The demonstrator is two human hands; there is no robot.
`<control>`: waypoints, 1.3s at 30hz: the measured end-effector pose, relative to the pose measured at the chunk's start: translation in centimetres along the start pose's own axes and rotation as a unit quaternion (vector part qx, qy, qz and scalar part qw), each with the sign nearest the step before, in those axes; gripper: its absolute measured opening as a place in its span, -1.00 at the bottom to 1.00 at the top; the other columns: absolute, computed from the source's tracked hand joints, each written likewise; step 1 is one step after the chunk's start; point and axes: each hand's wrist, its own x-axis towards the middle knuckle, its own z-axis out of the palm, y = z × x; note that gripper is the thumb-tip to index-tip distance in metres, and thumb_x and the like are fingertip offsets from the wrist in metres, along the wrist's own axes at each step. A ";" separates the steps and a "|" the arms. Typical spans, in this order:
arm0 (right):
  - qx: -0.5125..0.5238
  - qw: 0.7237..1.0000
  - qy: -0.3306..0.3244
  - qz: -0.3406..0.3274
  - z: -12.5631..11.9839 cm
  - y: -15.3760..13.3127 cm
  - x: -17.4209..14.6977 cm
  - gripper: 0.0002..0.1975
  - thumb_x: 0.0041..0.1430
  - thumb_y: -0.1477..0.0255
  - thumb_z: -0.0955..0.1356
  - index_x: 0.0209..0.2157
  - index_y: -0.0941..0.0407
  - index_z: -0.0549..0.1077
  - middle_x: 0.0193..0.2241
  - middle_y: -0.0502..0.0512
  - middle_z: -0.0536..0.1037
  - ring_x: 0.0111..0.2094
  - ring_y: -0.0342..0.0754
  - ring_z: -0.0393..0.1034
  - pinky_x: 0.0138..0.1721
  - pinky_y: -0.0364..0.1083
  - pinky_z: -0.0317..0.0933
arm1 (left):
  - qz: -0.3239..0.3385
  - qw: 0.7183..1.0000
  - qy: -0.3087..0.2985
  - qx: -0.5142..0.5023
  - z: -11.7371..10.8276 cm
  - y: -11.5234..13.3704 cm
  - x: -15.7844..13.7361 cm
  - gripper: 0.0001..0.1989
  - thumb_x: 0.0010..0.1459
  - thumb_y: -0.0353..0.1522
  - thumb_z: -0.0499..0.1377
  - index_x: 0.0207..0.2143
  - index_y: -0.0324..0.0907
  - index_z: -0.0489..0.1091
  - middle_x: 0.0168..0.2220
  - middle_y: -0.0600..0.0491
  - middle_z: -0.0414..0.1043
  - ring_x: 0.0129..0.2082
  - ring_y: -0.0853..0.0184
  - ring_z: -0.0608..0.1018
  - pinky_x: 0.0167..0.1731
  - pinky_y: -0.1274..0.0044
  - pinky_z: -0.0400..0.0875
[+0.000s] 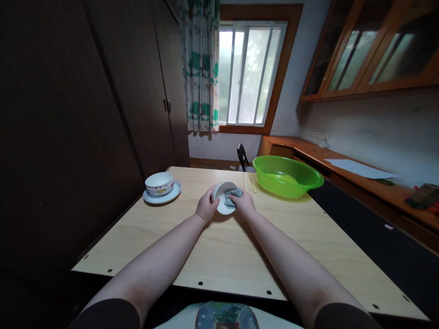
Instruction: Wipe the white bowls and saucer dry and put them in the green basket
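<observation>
A white bowl (220,206) is tilted over the middle of the table, its opening turned toward the right. My left hand (206,205) is closed on the bowl's left rim, thumb on the inside. In my right hand (246,204) is a grey-green cloth (233,198), pressed against the inside of the bowl. The fingers of my right hand are partly hidden behind the cloth and rim. To the left, stacked bowls (159,183) with a coloured pattern rest on a pale plate (151,199).
A green plastic basin (287,177) stands at the table's far right corner, with chopsticks (253,183) beside it on its left. The wooden table (219,260) has a dark wardrobe (130,91) on its left. A folding chair (243,155) stands beyond the far edge.
</observation>
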 end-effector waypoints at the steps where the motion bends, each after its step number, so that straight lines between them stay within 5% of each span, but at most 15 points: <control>1: -0.008 1.000 0.001 -0.001 0.1 0.0 0.0 -0.69 -0.22 0.36 0.46 -0.35 0.12 0.48 -0.38 0.10 0.58 -0.33 0.02 0.47 -0.29 -0.06 0.33 | -0.003 1.000 0.007 0.010 -0.1 0.1 0.0 -0.48 -0.01 -0.41 0.11 0.08 -0.16 0.26 0.04 -0.01 0.37 0.02 0.20 0.40 0.05 0.37 0.25; 10: 0.081 0.992 -0.094 0.023 1.9 1.3 -0.6 -0.70 -0.20 0.42 0.46 -0.32 0.16 0.50 -0.35 0.12 0.60 -0.33 0.01 0.49 -0.30 -0.06 0.37 | -0.022 0.997 0.047 0.055 -0.5 0.0 0.1 -0.57 0.08 -0.36 0.05 0.04 -0.17 0.29 -0.03 -0.03 0.42 -0.03 0.20 0.44 0.01 0.37 0.29; 22: 0.035 0.999 -0.029 0.021 0.7 1.0 0.2 -0.68 -0.24 0.40 0.48 -0.34 0.15 0.49 -0.36 0.12 0.59 -0.33 0.02 0.49 -0.30 -0.07 0.36 | -0.030 0.999 0.015 0.037 -0.3 0.5 -0.1 -0.55 0.04 -0.38 0.09 0.03 -0.15 0.32 -0.01 0.00 0.43 -0.02 0.19 0.44 0.01 0.38 0.29; 31: 0.065 0.992 -0.108 0.014 1.4 1.7 -0.2 -0.72 -0.20 0.43 0.46 -0.33 0.13 0.52 -0.34 0.11 0.60 -0.30 0.02 0.50 -0.26 -0.05 0.37 | -0.026 0.998 0.041 0.039 -0.5 0.5 0.1 -0.58 0.04 -0.36 0.10 0.00 -0.13 0.35 -0.03 0.00 0.44 -0.02 0.19 0.45 0.02 0.37 0.29; 39: -0.005 0.999 -0.030 0.011 0.4 1.2 0.2 -0.68 -0.25 0.40 0.47 -0.35 0.14 0.48 -0.37 0.10 0.59 -0.32 0.01 0.48 -0.29 -0.07 0.33 | -0.034 0.998 -0.004 0.047 -0.3 0.8 0.0 -0.59 0.03 -0.34 0.12 -0.02 -0.16 0.37 -0.06 -0.02 0.47 -0.05 0.17 0.47 -0.03 0.38 0.33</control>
